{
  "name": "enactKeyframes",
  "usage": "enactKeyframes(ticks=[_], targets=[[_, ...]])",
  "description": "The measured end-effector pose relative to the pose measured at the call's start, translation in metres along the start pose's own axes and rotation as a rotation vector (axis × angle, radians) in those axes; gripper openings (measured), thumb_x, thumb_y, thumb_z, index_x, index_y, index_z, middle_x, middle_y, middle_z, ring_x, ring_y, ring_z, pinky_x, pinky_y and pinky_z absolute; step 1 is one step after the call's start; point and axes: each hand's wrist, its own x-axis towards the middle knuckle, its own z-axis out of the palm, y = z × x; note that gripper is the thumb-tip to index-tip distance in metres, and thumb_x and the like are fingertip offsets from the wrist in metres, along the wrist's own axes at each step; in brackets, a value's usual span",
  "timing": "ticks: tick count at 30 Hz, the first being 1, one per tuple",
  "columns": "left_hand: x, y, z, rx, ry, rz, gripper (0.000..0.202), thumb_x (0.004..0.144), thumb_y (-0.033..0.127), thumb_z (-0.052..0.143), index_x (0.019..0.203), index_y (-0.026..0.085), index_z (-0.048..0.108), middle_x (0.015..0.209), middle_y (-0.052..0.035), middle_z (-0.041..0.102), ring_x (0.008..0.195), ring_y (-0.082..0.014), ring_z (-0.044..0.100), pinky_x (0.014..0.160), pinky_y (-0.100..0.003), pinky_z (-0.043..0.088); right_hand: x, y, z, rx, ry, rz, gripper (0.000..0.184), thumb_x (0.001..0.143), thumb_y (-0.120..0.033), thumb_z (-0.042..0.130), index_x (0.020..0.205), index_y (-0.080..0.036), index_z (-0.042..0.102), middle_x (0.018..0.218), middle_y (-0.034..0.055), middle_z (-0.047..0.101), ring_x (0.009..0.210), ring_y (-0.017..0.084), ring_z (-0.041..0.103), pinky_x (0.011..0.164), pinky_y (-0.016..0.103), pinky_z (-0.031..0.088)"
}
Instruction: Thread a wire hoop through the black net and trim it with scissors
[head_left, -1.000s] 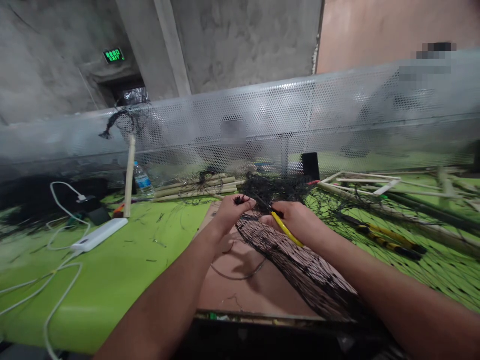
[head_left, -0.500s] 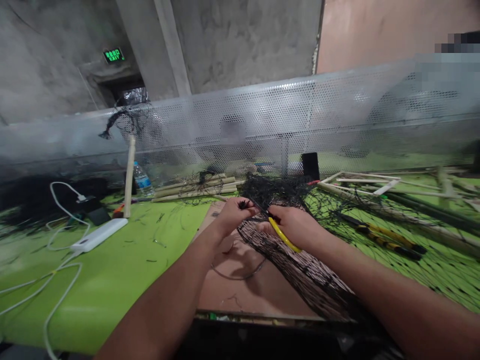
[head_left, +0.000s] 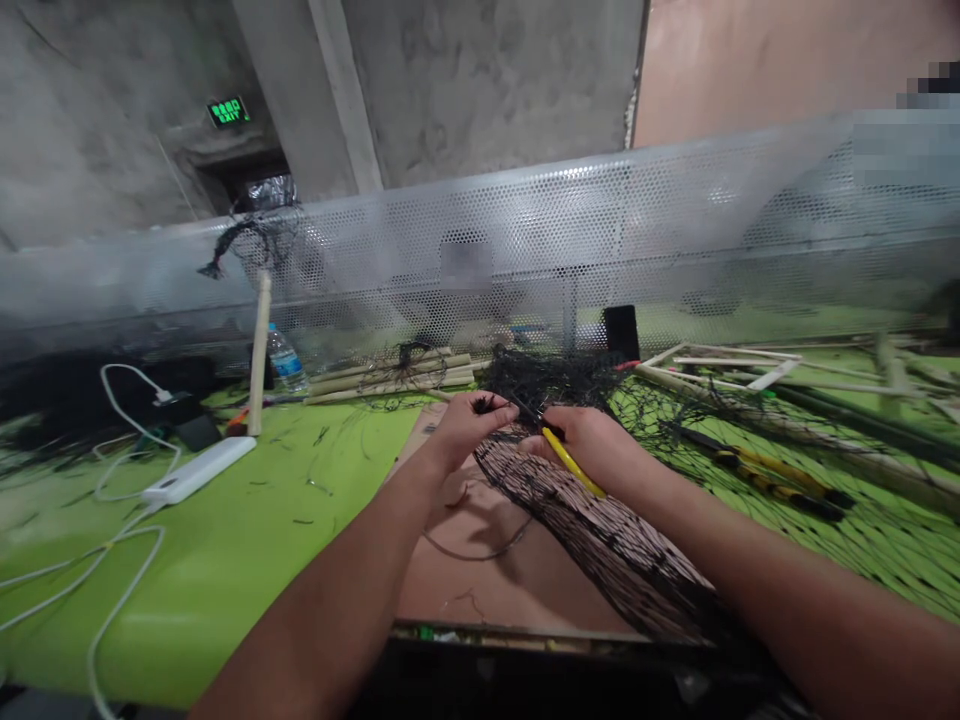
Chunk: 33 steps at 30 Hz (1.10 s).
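My left hand (head_left: 466,430) is closed in a pinch on the bunched end of a black net (head_left: 592,520). A small dark tuft of strands sticks up above its fingers. Beside it, my right hand (head_left: 581,440) is wrapped round yellow-handled pliers (head_left: 574,464), whose dark jaws point left toward the left fingertips. My fingers partly hide the jaws, so I cannot tell whether they touch the strands. From the left hand the net stretches down to the right, over a brown board (head_left: 487,590) and under my right forearm.
Yellow-and-black pliers (head_left: 780,480) lie on netting at right, near bamboo poles and a stick frame (head_left: 750,365). A phone (head_left: 621,333) leans against the perforated metal screen (head_left: 525,230). At left are a white power strip (head_left: 199,470), an upright stick (head_left: 259,355) and a water bottle (head_left: 286,357).
My right hand and the pliers have shifted slightly right, a little away from my left fingertips. The left hand keeps its pinch on the net, almost in place.
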Motion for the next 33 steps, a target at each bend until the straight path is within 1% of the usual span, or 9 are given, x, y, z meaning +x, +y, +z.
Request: enactKeyframes(ticks=[7, 12, 15, 17, 21, 27, 33], targets=[[0.0003, 0.0021, 0.0015, -0.046, 0.024, 0.024, 0.022, 0.071, 0.034, 0.067, 0.069, 0.013, 0.064, 0.067, -0.0002, 0.057, 0.063, -0.0106, 0.047, 0.061, -0.022, 0.038, 0.0016, 0.0035, 0.0029, 0.062, 0.003, -0.021, 0.049, 0.079, -0.063, 0.048, 0.06, -0.019, 0.041, 0.054, -0.0022, 0.043, 0.052, 0.01, 0.037, 0.049, 0.023, 0.022], [0.0001, 0.0054, 0.0012, -0.031, 0.022, 0.043, 0.022, 0.07, 0.035, 0.067, 0.069, 0.013, 0.065, 0.068, -0.0014, 0.06, 0.065, -0.0119, 0.05, 0.063, -0.023, 0.04, -0.0007, 0.0004, 0.0025, 0.101, -0.017, -0.012, 0.047, 0.08, -0.063, 0.047, 0.065, -0.019, 0.044, 0.058, -0.0018, 0.048, 0.053, 0.011, 0.039, 0.049, 0.022, 0.025], [-0.0003, 0.0054, 0.0009, -0.01, 0.022, 0.065, 0.023, 0.071, 0.035, 0.066, 0.069, 0.013, 0.065, 0.068, -0.0015, 0.06, 0.065, -0.0121, 0.05, 0.064, -0.024, 0.04, -0.0021, -0.0021, 0.0015, 0.122, -0.051, 0.006, 0.046, 0.08, -0.063, 0.047, 0.068, -0.019, 0.047, 0.06, -0.0013, 0.05, 0.054, 0.011, 0.041, 0.049, 0.022, 0.026], [-0.0006, 0.0052, 0.0009, 0.015, 0.021, 0.059, 0.024, 0.07, 0.036, 0.066, 0.07, 0.013, 0.066, 0.068, -0.0017, 0.06, 0.065, -0.0124, 0.05, 0.063, -0.024, 0.04, -0.0027, -0.0031, 0.0017, 0.117, -0.06, 0.017, 0.045, 0.08, -0.063, 0.048, 0.069, -0.019, 0.049, 0.06, -0.0011, 0.05, 0.054, 0.011, 0.04, 0.049, 0.022, 0.025], [-0.0013, 0.0066, 0.0015, 0.04, 0.009, 0.044, 0.024, 0.07, 0.036, 0.066, 0.069, 0.012, 0.066, 0.066, -0.0014, 0.059, 0.065, -0.0124, 0.05, 0.062, -0.023, 0.039, -0.0033, -0.0023, 0.0043, 0.096, -0.027, -0.005, 0.045, 0.082, -0.061, 0.047, 0.069, -0.018, 0.051, 0.058, -0.0018, 0.047, 0.053, 0.011, 0.036, 0.049, 0.022, 0.023], [-0.0026, 0.01, 0.003, 0.037, 0.021, 0.023, 0.021, 0.069, 0.033, 0.066, 0.068, 0.012, 0.065, 0.064, -0.0008, 0.058, 0.064, -0.0119, 0.048, 0.062, -0.024, 0.038, -0.0032, 0.0008, 0.006, 0.118, -0.019, -0.007, 0.045, 0.081, -0.061, 0.047, 0.065, -0.019, 0.047, 0.055, -0.0036, 0.043, 0.052, 0.01, 0.034, 0.049, 0.022, 0.023], [-0.0019, 0.006, 0.0026, 0.004, 0.003, 0.031, 0.02, 0.07, 0.032, 0.064, 0.068, 0.013, 0.062, 0.064, 0.0004, 0.055, 0.063, -0.0107, 0.046, 0.062, -0.023, 0.037, -0.0021, 0.0007, 0.0079, 0.127, -0.001, 0.01, 0.046, 0.08, -0.06, 0.048, 0.06, -0.019, 0.042, 0.054, -0.004, 0.041, 0.051, 0.01, 0.034, 0.049, 0.022, 0.022]])
